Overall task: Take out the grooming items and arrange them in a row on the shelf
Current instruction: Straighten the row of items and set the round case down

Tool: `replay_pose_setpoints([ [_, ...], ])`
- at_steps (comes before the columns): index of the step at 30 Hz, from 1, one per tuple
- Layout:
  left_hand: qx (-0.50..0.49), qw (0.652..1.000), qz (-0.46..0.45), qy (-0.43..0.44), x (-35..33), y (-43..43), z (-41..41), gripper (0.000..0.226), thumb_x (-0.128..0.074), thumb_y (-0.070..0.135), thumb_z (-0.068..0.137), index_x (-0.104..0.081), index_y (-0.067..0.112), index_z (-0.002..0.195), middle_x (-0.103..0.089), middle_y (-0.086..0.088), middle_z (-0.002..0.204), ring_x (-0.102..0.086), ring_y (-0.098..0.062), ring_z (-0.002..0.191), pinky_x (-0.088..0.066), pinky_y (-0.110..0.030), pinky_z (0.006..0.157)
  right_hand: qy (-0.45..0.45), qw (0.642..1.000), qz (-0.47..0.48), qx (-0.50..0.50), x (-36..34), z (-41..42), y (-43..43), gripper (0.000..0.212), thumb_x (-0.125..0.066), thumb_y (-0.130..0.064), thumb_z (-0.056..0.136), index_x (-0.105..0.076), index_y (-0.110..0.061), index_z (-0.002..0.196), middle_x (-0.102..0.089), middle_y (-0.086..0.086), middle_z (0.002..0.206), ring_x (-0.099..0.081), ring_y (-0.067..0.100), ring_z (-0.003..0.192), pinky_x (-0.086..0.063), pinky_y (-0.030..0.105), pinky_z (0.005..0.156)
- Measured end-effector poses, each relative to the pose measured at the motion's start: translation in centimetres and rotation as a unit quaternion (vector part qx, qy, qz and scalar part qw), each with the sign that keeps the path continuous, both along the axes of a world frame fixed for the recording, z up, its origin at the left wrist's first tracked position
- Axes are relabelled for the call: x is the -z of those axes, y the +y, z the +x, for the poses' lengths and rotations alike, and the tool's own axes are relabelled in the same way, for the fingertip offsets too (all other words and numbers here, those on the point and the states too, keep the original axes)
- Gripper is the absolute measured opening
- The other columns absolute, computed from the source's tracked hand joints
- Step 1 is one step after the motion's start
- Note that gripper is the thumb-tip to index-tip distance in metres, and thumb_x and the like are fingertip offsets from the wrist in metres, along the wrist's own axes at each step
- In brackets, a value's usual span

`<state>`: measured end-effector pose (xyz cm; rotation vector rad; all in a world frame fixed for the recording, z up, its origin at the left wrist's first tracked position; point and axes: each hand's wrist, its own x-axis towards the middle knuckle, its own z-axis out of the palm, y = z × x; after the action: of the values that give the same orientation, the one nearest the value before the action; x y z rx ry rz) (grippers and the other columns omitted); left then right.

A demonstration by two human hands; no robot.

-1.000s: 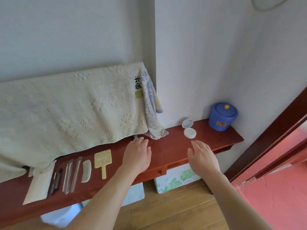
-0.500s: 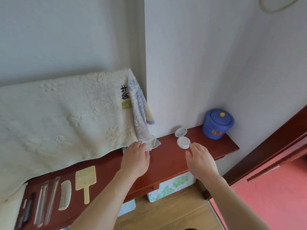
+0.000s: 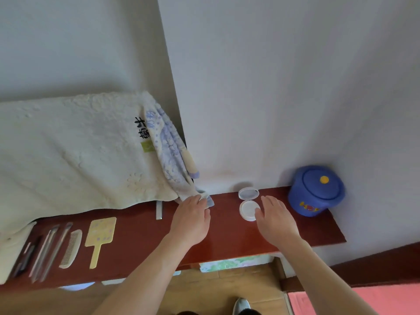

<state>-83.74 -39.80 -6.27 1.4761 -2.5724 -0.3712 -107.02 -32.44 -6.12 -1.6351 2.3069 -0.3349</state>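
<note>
Reaching toward the open white compact point(image 3: 248, 203) on the red shelf point(image 3: 227, 235), the right hand point(image 3: 276, 220), open and empty, lies just right of it, fingertips touching its rim; the left hand point(image 3: 191, 220), farther left, rests open-fingered on the patterned cloth point(image 3: 172, 155).

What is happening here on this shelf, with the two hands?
A person is laying grooming items along a red wooden shelf. A comb, a yellow hand mirror and thin tools already lie in a row. The right hand reaches an open white compact; the left hand touches a hanging cloth.
</note>
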Motion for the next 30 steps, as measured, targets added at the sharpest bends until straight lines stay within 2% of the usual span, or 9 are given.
replay_pose_setpoints([
  [3,-0.023,0.999,0.029,-0.005,0.8,0.3,-2.2,0.036,-0.040,0.032,0.101,-0.055,0.015,0.129,-0.056,0.003,0.126,-0.050,-0.018,0.121,-0.043,-0.033,0.101,-0.001,0.999,0.035,-0.023,1.1,-2.0,-0.8,0.054,-0.043,-0.044,0.096,-0.041,-0.009,0.137,-0.045,0.006,0.139,-0.039,0.023,0.129,-0.034,0.033,0.106],
  [6,-0.036,0.997,0.065,-0.021,1.9,0.3,-4.0,0.047,-0.039,0.035,0.102,-0.042,0.014,0.145,-0.048,0.002,0.143,-0.043,-0.017,0.133,-0.037,-0.031,0.109,-0.010,0.997,0.066,-0.038,2.6,-3.5,-1.9,0.065,-0.050,-0.054,0.090,-0.039,-0.010,0.136,-0.042,0.005,0.140,-0.037,0.023,0.130,-0.035,0.033,0.104],
  [10,-0.036,0.993,0.099,-0.050,4.1,-0.3,-5.6,0.058,-0.042,0.042,0.101,-0.032,0.014,0.151,-0.036,-0.002,0.155,-0.035,-0.019,0.141,-0.031,-0.033,0.116,-0.035,0.994,0.093,-0.042,5.0,-4.4,-3.3,0.079,-0.057,-0.064,0.081,-0.036,-0.011,0.136,-0.042,0.003,0.136,-0.038,0.021,0.128,-0.037,0.031,0.101],
  [15,-0.034,0.989,0.121,-0.082,7.0,-1.5,-7.0,0.068,-0.051,0.051,0.096,-0.030,0.016,0.150,-0.035,-0.002,0.153,-0.034,-0.020,0.140,-0.033,-0.035,0.114,-0.019,0.994,0.098,-0.054,7.7,-4.7,-4.8,0.083,-0.064,-0.071,0.068,-0.041,-0.016,0.126,-0.048,-0.001,0.122,-0.047,0.019,0.113,-0.045,0.033,0.090],
  [23,-0.034,0.980,0.150,-0.130,10.5,-1.9,-8.1,0.076,-0.065,0.055,0.085,-0.035,0.020,0.146,-0.039,-0.002,0.144,-0.038,-0.023,0.131,-0.041,-0.037,0.102,0.017,0.994,0.100,-0.049,10.9,-4.6,-6.0,0.089,-0.066,-0.076,0.060,-0.045,-0.018,0.123,-0.050,0.000,0.117,-0.049,0.020,0.108,-0.046,0.034,0.086],
  [30,-0.037,0.979,0.158,-0.120,11.5,-2.1,-8.3,0.076,-0.071,0.050,0.082,-0.038,0.020,0.144,-0.037,-0.001,0.143,-0.038,-0.022,0.129,-0.042,-0.036,0.101,0.022,0.993,0.108,-0.049,12.1,-4.7,-6.6,0.084,-0.069,-0.071,0.062,-0.045,-0.020,0.124,-0.047,0.000,0.116,-0.047,0.020,0.109,-0.044,0.032,0.088],
])
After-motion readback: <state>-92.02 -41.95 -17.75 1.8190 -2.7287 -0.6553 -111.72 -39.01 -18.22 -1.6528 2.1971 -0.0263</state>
